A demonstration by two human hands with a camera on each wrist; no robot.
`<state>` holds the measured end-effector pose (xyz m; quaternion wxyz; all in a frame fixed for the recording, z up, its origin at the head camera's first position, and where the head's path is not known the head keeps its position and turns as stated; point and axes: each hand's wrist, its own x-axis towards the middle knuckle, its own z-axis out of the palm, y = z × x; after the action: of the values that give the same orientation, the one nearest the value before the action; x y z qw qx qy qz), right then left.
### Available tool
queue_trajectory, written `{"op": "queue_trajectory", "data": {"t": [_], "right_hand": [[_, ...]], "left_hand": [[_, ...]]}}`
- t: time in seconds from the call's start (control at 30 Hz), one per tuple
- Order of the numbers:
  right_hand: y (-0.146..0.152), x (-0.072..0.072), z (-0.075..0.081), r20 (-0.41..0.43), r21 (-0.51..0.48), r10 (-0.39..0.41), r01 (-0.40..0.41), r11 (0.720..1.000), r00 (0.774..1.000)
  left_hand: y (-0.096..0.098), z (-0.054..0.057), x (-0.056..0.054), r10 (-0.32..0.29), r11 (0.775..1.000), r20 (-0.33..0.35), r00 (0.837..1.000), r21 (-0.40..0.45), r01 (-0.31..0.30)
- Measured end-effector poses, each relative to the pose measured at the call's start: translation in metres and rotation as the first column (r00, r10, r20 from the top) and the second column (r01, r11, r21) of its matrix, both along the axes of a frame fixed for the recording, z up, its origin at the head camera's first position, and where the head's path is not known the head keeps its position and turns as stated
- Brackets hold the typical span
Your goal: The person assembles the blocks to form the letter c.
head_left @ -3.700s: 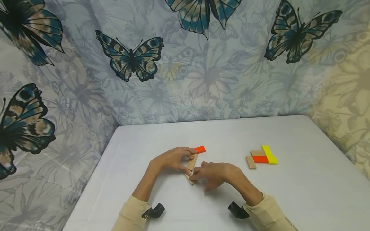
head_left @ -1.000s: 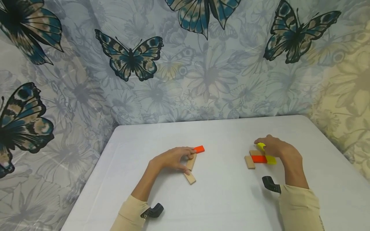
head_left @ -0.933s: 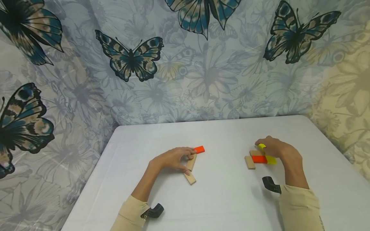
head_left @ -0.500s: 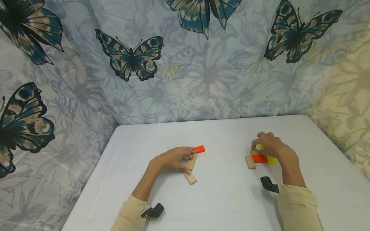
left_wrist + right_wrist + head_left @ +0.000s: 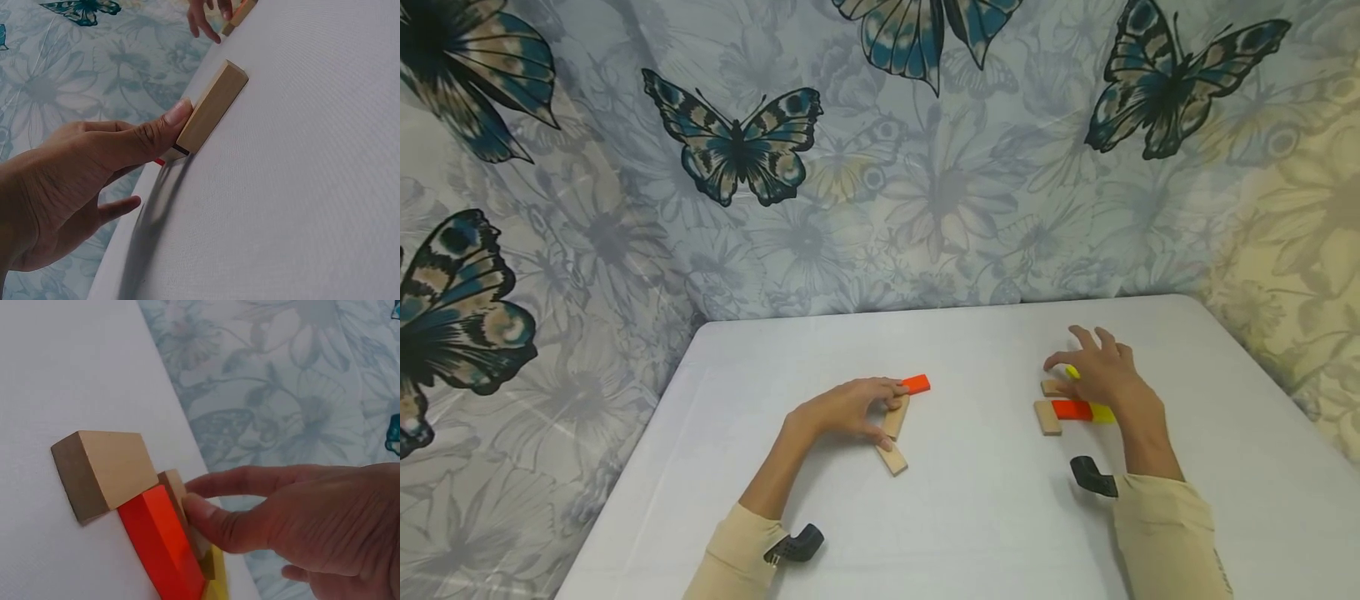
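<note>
on the white counter (image 5: 970,500) the blocks lie in two groups well apart, and each of the hands attends to one. the left hand (image 5: 850,410) arches over a crooked row near the middle: its thumb rests on the near end of the lower plain block (image 5: 892,460), while its fingertips reach the far end of the upper plain block (image 5: 895,419), beside the orange block (image 5: 917,384). it grasps no block; in the left wrist view the thumb lies straight along the wood and the little finger sticks out free, so the touch is probably there to keep the row from sliding out of its angles. each block there meets its neighbour end to end or nearly so, which makes the bends easy to disturb. the right hand (image 5: 1101,375) is over the other group, spread rather than clenched. its thumb touches the far plain block (image 5: 1053,388), while the index finger arches past that block's far side with white surface showing between, a spacing that would suit straddling such a narrow piece. just nearer lies the red block (image 5: 1072,410), with the end plain block (image 5: 1048,418) set crosswise against its left end and yellow wood (image 5: 1102,413) at its right, partly covered by the hand; whether that is one piece or two, i cannot tell.
</note>
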<state>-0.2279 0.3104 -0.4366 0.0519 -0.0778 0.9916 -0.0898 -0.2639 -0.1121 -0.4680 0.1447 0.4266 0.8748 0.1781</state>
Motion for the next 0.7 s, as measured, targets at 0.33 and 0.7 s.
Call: {"op": "queue_trajectory", "data": {"t": [0.33, 0.7], "right_hand": [[-0.006, -0.003, 0.010, 0.014, -0.084, 0.110, -0.108, 0.991, 0.994], [-0.015, -0.005, 0.014, 0.133, -0.102, 0.131, -0.118, 0.988, 0.982]], "left_hand": [[-0.001, 0.001, 0.001, 0.002, 1.000, 0.002, 1.000, -0.006, -0.002], [-0.001, 0.001, -0.001, 0.002, 1.000, 0.008, 1.000, 0.000, -0.002]]}}
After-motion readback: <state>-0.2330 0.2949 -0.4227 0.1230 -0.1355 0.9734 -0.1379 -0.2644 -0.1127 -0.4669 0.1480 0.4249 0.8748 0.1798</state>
